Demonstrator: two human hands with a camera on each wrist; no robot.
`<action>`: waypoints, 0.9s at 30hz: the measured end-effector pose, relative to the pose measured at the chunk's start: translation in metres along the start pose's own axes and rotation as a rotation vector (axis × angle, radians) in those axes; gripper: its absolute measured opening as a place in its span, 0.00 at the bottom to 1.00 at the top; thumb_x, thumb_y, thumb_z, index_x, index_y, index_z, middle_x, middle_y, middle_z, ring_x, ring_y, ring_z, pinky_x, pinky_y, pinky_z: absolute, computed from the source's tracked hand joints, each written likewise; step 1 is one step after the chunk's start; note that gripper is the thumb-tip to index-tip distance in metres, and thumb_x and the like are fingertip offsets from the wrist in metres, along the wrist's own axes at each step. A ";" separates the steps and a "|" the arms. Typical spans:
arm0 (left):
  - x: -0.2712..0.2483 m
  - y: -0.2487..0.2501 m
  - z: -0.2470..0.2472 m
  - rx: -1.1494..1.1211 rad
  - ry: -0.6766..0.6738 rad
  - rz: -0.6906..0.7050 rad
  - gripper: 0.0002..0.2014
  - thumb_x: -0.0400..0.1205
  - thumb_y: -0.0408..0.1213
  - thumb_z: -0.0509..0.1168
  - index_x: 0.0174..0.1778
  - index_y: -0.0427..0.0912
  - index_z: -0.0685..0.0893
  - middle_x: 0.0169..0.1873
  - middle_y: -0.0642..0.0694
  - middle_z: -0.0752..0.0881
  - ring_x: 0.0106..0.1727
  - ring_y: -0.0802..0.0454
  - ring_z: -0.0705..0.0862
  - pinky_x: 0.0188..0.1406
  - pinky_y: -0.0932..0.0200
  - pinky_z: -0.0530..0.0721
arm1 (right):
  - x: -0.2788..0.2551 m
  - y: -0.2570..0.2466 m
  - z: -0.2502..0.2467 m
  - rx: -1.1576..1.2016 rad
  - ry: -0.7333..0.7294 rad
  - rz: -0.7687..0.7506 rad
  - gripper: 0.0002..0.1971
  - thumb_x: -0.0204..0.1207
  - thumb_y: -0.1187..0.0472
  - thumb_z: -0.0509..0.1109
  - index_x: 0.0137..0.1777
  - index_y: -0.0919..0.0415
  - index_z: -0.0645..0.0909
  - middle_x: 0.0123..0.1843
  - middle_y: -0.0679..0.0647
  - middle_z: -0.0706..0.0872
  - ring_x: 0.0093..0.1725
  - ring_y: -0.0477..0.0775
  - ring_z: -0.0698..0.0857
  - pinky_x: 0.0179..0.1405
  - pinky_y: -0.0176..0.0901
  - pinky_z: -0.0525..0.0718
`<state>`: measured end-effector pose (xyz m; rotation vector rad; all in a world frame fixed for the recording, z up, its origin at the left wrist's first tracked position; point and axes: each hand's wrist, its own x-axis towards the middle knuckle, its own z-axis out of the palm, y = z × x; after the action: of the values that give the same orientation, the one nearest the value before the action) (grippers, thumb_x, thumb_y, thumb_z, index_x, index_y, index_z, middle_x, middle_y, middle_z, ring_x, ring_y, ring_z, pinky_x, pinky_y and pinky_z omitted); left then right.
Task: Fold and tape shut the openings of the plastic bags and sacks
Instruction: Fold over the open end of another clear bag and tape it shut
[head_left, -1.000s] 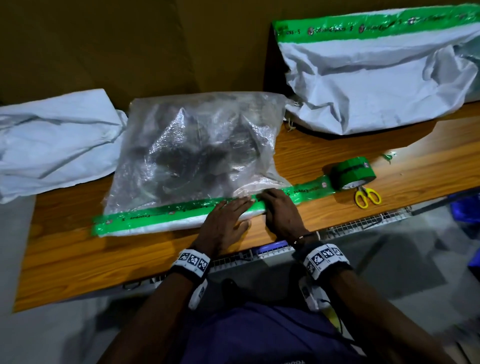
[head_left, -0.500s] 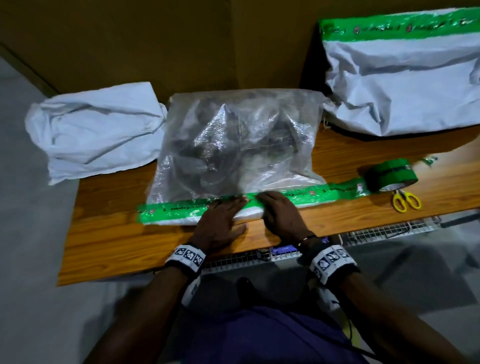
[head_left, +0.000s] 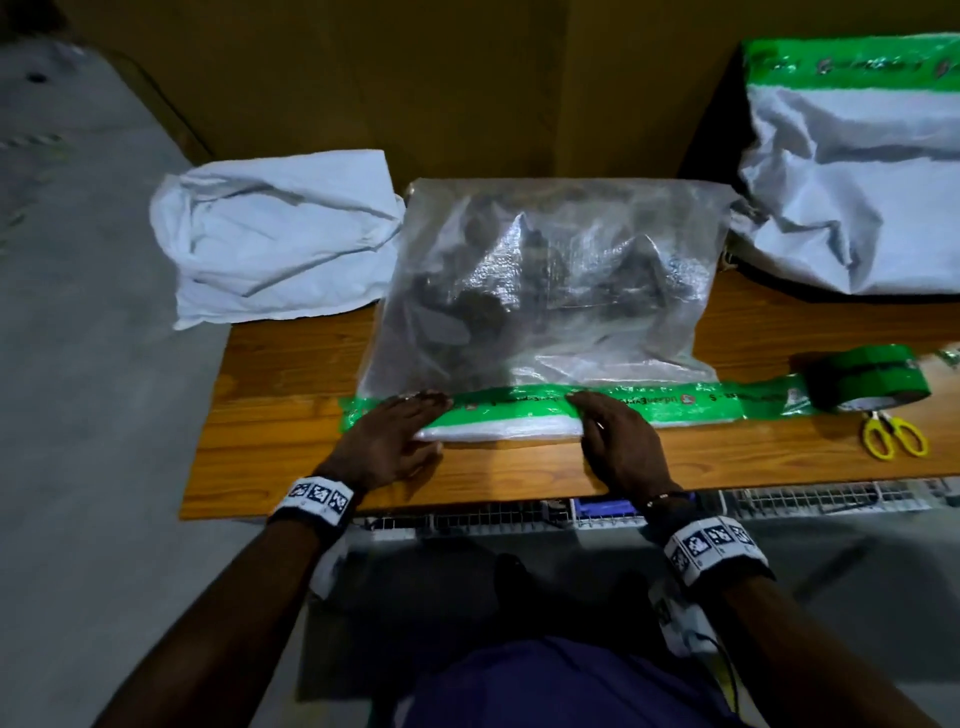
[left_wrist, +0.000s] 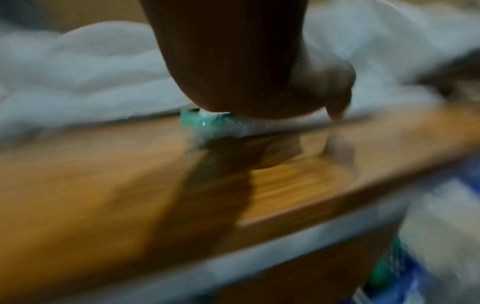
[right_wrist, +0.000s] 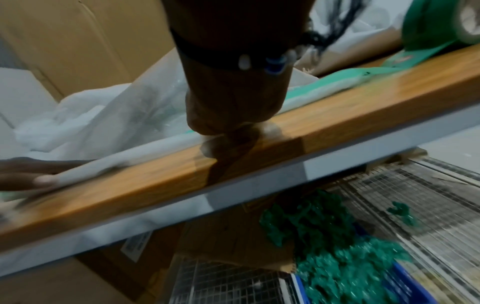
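A clear plastic bag (head_left: 545, 291) with dark contents lies on the wooden table (head_left: 467, 475). Its near edge is folded over, and a strip of green tape (head_left: 519, 408) runs along the fold. My left hand (head_left: 405, 423) lies flat with straight fingers on the tape's left end. My right hand (head_left: 605, 423) presses flat on the strip further right. The strip runs on to the green tape roll (head_left: 865, 376), uncut. The left wrist view is blurred and shows the tape's end (left_wrist: 205, 123) under my palm.
Yellow scissors (head_left: 893, 439) lie beside the roll. A white sack (head_left: 280, 239) lies at the back left. A taped white sack (head_left: 852, 171) stands at the back right. Under the table are a wire rack (right_wrist: 389, 195) and green tape scraps (right_wrist: 337, 257).
My hands were side by side at the middle of the strip. They have slid apart along the tape, the left toward its left end, the right to the right.
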<state>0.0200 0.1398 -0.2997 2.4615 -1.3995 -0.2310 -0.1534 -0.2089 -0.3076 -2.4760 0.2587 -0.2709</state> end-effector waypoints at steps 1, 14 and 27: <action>0.002 0.003 0.003 -0.007 0.005 -0.022 0.32 0.89 0.60 0.62 0.89 0.57 0.67 0.86 0.54 0.72 0.87 0.56 0.68 0.87 0.45 0.66 | 0.001 -0.005 -0.001 -0.027 -0.003 0.006 0.23 0.78 0.62 0.68 0.73 0.52 0.87 0.73 0.52 0.89 0.71 0.58 0.86 0.69 0.53 0.85; -0.027 0.023 -0.003 0.144 0.151 -0.221 0.29 0.90 0.52 0.56 0.87 0.45 0.73 0.84 0.43 0.74 0.85 0.40 0.71 0.82 0.40 0.71 | 0.022 -0.053 0.059 0.042 -0.151 -0.269 0.23 0.88 0.58 0.61 0.82 0.54 0.77 0.77 0.58 0.84 0.73 0.61 0.82 0.74 0.56 0.80; -0.037 -0.008 -0.011 -0.402 0.582 -0.652 0.16 0.84 0.23 0.68 0.65 0.40 0.90 0.59 0.38 0.92 0.57 0.40 0.90 0.55 0.52 0.88 | 0.017 -0.075 0.055 -0.077 -0.136 -0.214 0.24 0.85 0.58 0.61 0.80 0.61 0.79 0.78 0.61 0.84 0.79 0.64 0.80 0.76 0.60 0.79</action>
<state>0.0109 0.1775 -0.2921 2.2809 -0.2668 0.0686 -0.1137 -0.1229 -0.3025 -2.5872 -0.0546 -0.1832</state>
